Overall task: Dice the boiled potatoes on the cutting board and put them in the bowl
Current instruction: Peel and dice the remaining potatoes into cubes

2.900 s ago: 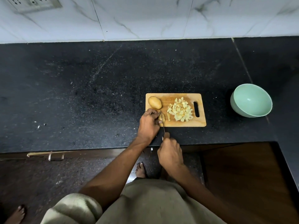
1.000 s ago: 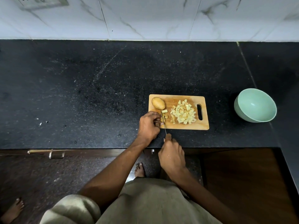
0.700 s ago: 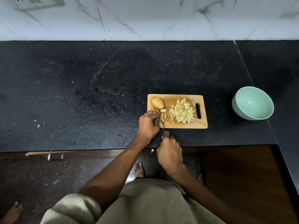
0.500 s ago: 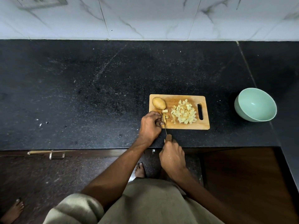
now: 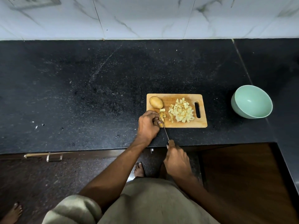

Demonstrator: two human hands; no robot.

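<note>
Knife (image 5: pixel 164 130) gripped in our right hand (image 5: pixel 177 160) has freed more cubes since a second ago, our left hand (image 5: pixel 148 125) pinching the shrinking pale potato piece (image 5: pixel 161 121), so dicing continues.

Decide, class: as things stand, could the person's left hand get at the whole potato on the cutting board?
Probably yes. The left hand pinches a potato piece at the board's near left corner, and the whole potato lies just beyond it with nothing between. It would first have to release its grip.
</note>
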